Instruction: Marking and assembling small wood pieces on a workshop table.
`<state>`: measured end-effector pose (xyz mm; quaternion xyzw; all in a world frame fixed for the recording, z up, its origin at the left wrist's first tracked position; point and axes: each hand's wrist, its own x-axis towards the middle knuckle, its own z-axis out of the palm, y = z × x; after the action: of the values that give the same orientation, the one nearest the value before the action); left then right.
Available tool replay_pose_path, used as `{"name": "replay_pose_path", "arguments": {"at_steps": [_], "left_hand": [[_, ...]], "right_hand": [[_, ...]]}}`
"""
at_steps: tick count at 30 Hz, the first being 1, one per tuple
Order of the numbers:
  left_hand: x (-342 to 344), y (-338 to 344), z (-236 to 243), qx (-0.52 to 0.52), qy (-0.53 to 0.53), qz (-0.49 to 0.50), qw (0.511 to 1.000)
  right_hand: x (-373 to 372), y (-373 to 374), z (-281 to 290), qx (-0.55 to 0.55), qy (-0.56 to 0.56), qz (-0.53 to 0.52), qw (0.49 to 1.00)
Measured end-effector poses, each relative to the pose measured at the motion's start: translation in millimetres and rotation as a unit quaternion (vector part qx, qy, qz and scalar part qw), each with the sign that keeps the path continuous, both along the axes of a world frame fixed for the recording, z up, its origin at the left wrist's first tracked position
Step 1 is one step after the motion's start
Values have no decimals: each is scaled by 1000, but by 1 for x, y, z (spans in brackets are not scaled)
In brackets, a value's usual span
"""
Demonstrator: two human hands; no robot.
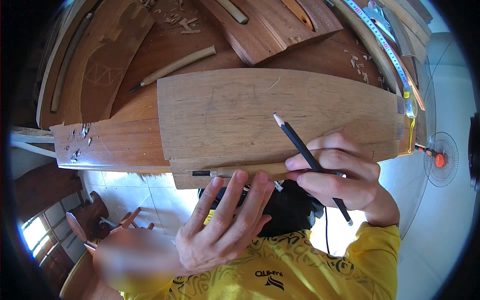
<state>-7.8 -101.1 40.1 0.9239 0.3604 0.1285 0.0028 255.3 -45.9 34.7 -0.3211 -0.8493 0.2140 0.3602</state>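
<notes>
A pale wooden plank (240, 110) with faint pencil lines lies across the workbench. Along its near edge rests a carving tool with a long wooden handle (250, 170) and a dark metal tip pointing left. My right hand (345, 175) grips a black pencil (300, 145), sharpened point up over the plank, while its thumb and forefinger also pinch the tool handle. My left hand (225, 220) is spread, fingers apart, fingertips touching the handle and the plank's near edge. Below both hands is my yellow shirt.
The reddish workbench (110, 140) carries more boards, two other wooden-handled tools (175, 66), wood chips (180, 22) and a tape measure (385, 42) at the right rim. A standing fan (440, 159) is on the tiled floor at right; wooden chairs (90, 220) stand lower left.
</notes>
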Motion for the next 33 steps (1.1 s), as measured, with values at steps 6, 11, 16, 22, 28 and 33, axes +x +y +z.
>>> {"name": "replay_pose_path", "arguments": {"at_steps": [6,11,16,22,28,33], "left_hand": [[2,0,6,-1,32,3,999],[2,1,7,7,53,-3,999],[2,1,9,-7,44,-11,999],[1,2,6,15,26,-21,999],[-1,-1,3,14,19,-28,999],[-1,-3,2,1,8,-8,1000]], "right_hand": [[-4,13,16,-47,30,2,998],[-6,46,65,-210,3,122,970],[-29,67,61,-347,98,56,931],[-36,77,48,-215,55,123,967],[-45,78,47,-194,19,141,971],[-51,81,48,-179,6,145,973]]}}
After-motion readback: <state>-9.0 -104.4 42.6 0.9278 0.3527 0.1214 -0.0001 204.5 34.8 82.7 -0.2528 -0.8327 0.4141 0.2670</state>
